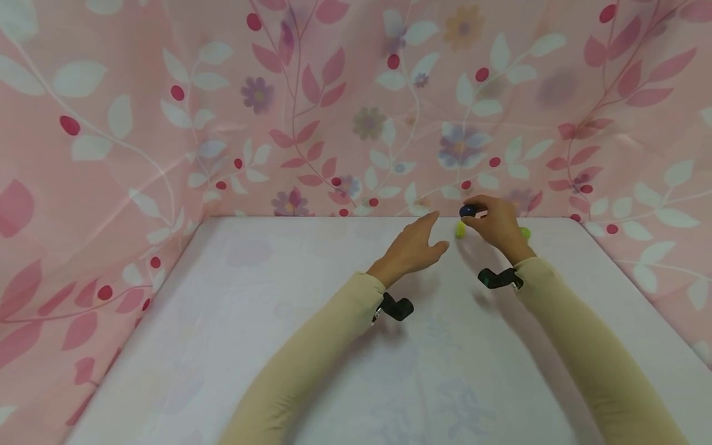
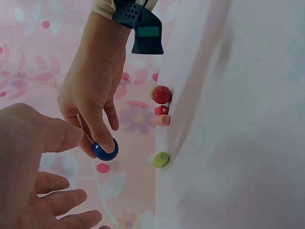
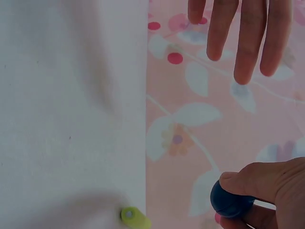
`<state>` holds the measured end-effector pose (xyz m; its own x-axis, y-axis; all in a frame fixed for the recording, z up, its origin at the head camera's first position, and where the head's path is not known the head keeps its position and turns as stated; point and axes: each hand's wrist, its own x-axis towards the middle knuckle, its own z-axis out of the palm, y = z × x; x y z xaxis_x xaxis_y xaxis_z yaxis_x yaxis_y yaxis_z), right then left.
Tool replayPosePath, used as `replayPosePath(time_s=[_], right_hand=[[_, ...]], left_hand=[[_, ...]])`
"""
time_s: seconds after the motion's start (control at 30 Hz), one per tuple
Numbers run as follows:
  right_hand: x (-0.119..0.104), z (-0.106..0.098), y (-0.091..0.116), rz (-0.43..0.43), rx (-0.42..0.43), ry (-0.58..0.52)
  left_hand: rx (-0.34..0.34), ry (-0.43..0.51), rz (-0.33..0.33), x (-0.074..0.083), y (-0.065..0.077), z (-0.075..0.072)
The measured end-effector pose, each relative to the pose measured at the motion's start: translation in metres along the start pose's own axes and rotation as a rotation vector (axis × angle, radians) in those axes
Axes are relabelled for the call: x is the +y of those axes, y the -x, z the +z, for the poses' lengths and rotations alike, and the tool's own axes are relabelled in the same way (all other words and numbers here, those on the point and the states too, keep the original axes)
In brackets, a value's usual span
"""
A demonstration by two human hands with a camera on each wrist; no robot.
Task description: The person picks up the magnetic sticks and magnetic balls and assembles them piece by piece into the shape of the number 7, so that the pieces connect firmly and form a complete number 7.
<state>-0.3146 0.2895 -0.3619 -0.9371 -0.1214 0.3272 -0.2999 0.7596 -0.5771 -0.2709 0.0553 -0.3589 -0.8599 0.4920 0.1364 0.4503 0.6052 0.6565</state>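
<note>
A white table (image 1: 278, 290) fills the head view's lower part, with pink floral cloth (image 1: 356, 74) behind. Right of centre, the right hand (image 1: 497, 224) pinches a blue ball (image 1: 466, 211); the left hand (image 1: 410, 247) hangs nearby, thumb and fingers apart.

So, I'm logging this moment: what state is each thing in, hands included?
Blue ball, held off the table
Right hand, pinching the blue ball
Left hand, open, holding nothing
Yellow-green piece, on the table
Red-and-green round piece, on the table
Small red piece, on the table
Peach piece, on the table
</note>
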Motion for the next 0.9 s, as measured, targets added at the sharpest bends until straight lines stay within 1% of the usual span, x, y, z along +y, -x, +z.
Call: replayPosePath(time_s=[0.17,0.27,0.4,0.57,0.77,0.9], right_hand=[[-0.012,0.005,0.007,-0.066,0.039,-0.017],[-0.02,0.008,0.013,-0.094,0.049,-0.036],[-0.03,0.01,0.02,-0.101,0.05,-0.062],[-0.042,0.014,0.027,-0.114,0.058,-0.07],[-0.055,0.02,0.036,-0.11,0.036,-0.088],[-0.064,0.024,0.042,-0.111,0.027,-0.085]], left_hand=[[0.004,-0.02,0.002,-0.002,0.002,0.0],[0.001,-0.02,-0.009,-0.004,0.006,0.0],[0.01,-0.006,-0.017,-0.007,0.011,-0.002],[0.021,-0.011,0.006,-0.01,0.019,-0.007],[0.026,-0.023,0.001,-0.009,0.032,-0.015],[0.028,-0.044,0.011,-0.01,0.043,-0.022]])
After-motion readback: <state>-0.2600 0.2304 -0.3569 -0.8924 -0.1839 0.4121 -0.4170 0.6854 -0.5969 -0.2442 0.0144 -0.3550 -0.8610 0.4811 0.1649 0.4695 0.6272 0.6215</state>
